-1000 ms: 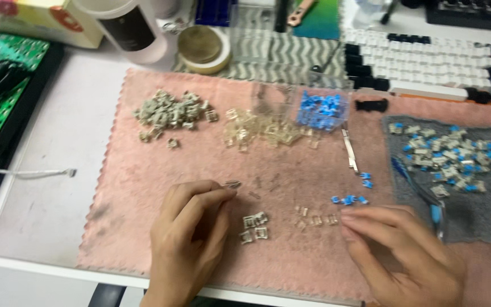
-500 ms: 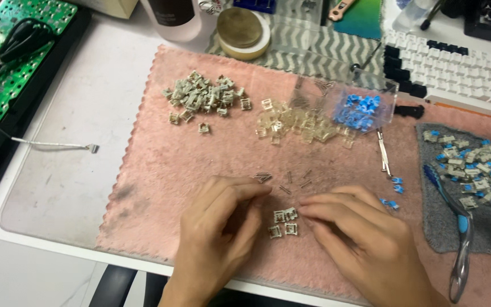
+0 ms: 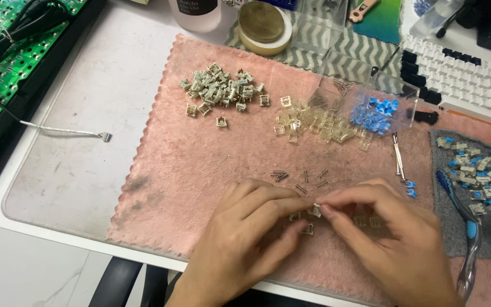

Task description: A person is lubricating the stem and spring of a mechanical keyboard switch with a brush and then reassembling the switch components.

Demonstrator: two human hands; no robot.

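My left hand (image 3: 245,239) and my right hand (image 3: 393,244) meet over the near part of a pink cloth (image 3: 200,165). Their fingertips pinch one small pale keyboard switch part (image 3: 315,208) between them. A few more small switch parts (image 3: 305,223) lie just under the fingers. Tiny metal springs (image 3: 299,181) are scattered just beyond my hands. Farther back on the cloth lie a pile of grey switch housings (image 3: 223,91), a pile of clear housings (image 3: 313,122) and a clear tray of blue stems (image 3: 379,111).
A grey mat with several blue-stemmed switches (image 3: 484,176) and a blue toothbrush (image 3: 467,227) lie at the right. A white and black keyboard (image 3: 461,74) sits at the back right, a green circuit board (image 3: 7,68) at the left, and a tape roll (image 3: 263,25) and a bottle (image 3: 195,11) behind.
My right hand has moved left to meet my left hand, and both now pinch a switch part together. The view has shifted so the cloth sits farther right.
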